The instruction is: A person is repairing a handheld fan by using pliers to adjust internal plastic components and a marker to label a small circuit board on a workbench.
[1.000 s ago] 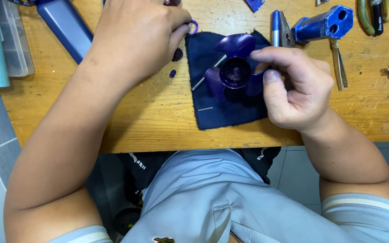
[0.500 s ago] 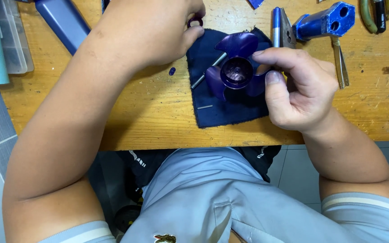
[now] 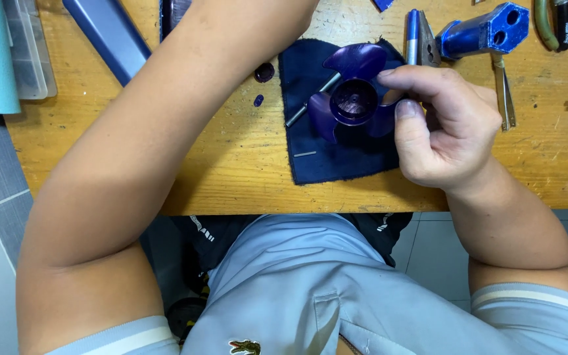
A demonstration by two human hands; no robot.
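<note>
Compared with the frame half a second before, the left arm had extended further across the counter (image 3: pixel 165 171): the left hand, then still visible near the top edge beside the dark blue cloth (image 3: pixel 336 151), had passed out of view beyond the upper border, so its state could not be determined. The right hand and the propeller had hardly shifted. Working left to right, a long blue bar (image 3: pixel 106 36) lay diagonally at the upper left of the wooden counter. Two small dark purple pieces (image 3: pixel 262 82) lay on the bare wood just left of the cloth. On the cloth sat the purple three-bladed propeller (image 3: pixel 353 85), hub opening facing up, one blade pointing up and one pointing lower left, with a thin metal rod (image 3: pixel 310 108) lying beside the hub and a small pin (image 3: pixel 305 154) lower on the cloth. The right hand (image 3: pixel 442 131) was partly closed, with thumb and forefinger pinching the right-hand blade of the propeller and the other fingers curled. Beyond it lay a blue-handled tool (image 3: pixel 484 29) and tweezers (image 3: pixel 502 92).
</note>
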